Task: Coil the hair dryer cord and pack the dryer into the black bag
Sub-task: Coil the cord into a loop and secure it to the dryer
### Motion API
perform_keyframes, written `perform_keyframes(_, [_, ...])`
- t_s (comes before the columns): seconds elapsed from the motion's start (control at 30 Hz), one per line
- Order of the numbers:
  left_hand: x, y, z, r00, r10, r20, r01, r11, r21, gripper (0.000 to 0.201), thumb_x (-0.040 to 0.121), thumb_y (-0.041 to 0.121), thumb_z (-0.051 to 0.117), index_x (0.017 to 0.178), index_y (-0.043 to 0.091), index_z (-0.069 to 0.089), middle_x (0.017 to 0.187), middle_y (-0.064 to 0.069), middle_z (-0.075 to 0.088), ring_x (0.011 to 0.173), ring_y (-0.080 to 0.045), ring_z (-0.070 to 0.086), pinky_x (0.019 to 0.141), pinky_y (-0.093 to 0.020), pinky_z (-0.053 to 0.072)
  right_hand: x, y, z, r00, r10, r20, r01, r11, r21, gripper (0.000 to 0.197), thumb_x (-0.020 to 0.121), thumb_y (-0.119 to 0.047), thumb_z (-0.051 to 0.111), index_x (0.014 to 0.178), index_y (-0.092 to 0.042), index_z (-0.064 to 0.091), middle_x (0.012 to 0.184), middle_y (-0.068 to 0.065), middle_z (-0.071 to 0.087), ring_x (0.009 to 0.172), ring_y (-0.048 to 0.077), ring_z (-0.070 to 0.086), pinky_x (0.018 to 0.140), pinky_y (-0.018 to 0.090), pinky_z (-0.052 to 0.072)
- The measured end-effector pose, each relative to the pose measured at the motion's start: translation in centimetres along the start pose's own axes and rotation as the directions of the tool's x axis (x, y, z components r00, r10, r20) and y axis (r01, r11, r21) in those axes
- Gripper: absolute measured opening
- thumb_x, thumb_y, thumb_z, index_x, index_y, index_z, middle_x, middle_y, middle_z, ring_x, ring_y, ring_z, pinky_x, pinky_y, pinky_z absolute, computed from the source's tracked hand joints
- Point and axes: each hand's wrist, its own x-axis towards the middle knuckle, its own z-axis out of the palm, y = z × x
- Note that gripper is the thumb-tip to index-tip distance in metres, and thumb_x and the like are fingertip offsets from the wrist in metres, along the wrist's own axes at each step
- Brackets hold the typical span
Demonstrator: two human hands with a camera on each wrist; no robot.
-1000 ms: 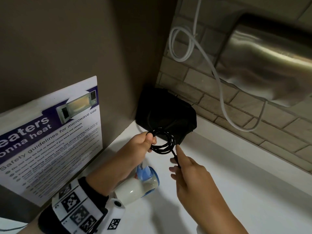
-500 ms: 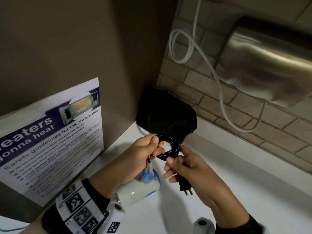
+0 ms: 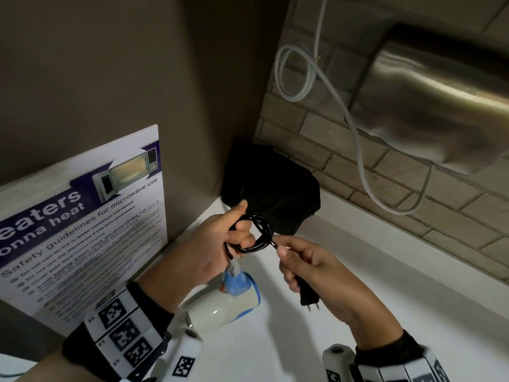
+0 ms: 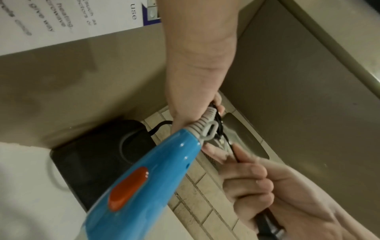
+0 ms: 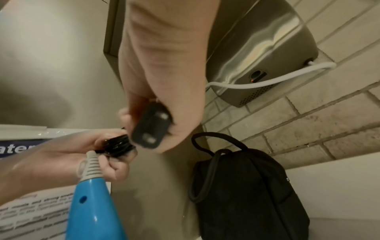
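Several loops of glossy black cord (image 3: pixel 257 234) already sit bunched in my left hand (image 3: pixel 209 246), whose fingers curl round the coil and pinch it. The blue-and-white plastic hair dryer (image 3: pixel 228 301) dangles below that hand over the white table (image 3: pixel 385 312). My right hand (image 3: pixel 311 267) grips the black two-pronged plug (image 3: pixel 308 297) in its curled fingers, thumb and forefinger pinching the last short run of cord just beside the coil.

To finish well, I judge I should lay this tail along the existing loops at the same width, keep my left pinch firm so nothing springs open, and avoid kinking the cord at the ribbed grey strain relief (image 4: pixel 205 121).

The soft black fabric bag (image 3: pixel 271 191) stands in the corner behind my hands, against the brick wall. The head view shows the whole coil. The left wrist view alone shows the dryer's orange switch (image 4: pixel 128 188). The right wrist view shows the plug's prong face and the bag's carry handle (image 5: pixel 213 142); the bag's opening is probably shut, though the dark fabric hides it.
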Motion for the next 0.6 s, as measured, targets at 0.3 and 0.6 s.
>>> perform_keyframes(0.3, [-0.8,0.0,-0.1,0.989,-0.011,0.147,-0.003,0.995,0.095,0.033,0.087,0.047,0.055,0.068,0.021,0.051,0.045,0.011,0.035,0.066,-0.009,0.055,0.080,-0.029,0.037,1.0,-0.7,1.4,0.998,0.032,-0.062,-0.018,0.976,0.215,0.030,0.090,-0.023,0.061,0.060,-0.024,0.062,0.057,-0.001,0.030,0.045,0.008,0.024,0.044,0.018,0.024])
perform_keyframes(0.6, [-0.9,0.0,-0.4,0.990,-0.029,0.141,0.015,0.995,0.096,0.033,0.089,0.042,0.052,0.065,0.020,0.049,0.050,0.009,0.036,0.066,-0.010,0.053,0.059,-0.021,0.041,0.8,-1.4,0.9,0.995,0.047,0.089,-0.071,0.955,0.288,0.027,0.087,-0.025,0.062,0.069,-0.013,0.045,0.048,-0.006,0.028,0.038,0.004,0.022,0.039,0.015,0.024])
